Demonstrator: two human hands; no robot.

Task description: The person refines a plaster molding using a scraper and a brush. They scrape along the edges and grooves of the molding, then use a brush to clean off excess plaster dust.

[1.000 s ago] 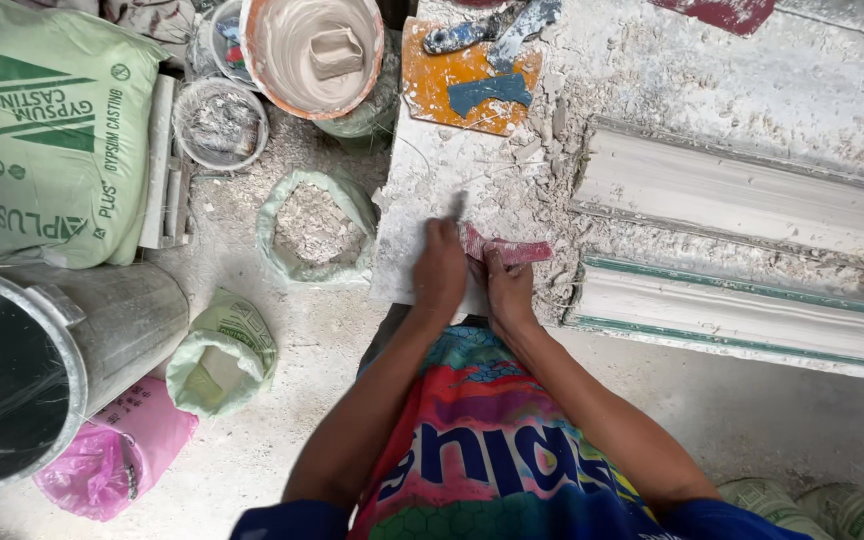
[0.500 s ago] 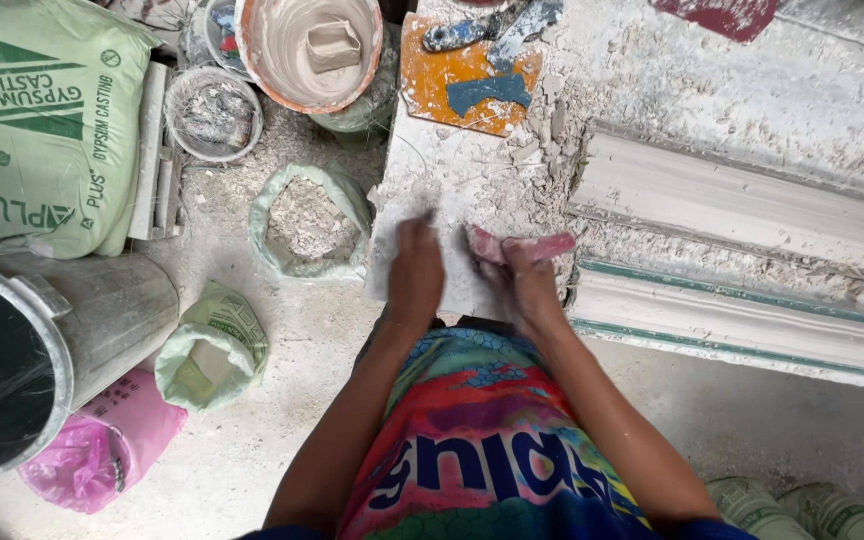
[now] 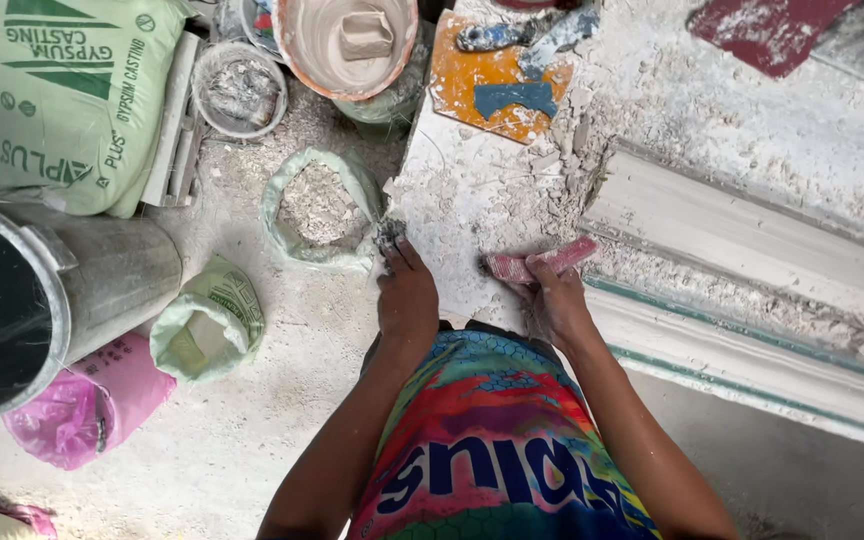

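Both hands have parted; right hand [image 3: 554, 300] grips pink scraper [image 3: 540, 260].

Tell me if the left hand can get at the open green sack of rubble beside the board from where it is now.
Probably yes. The left hand rests at the board's left edge, and the open green sack sits on the floor right beside that edge with nothing visible between them.

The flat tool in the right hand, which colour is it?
Pinkish red, dusted white; the tool shows in the head view.
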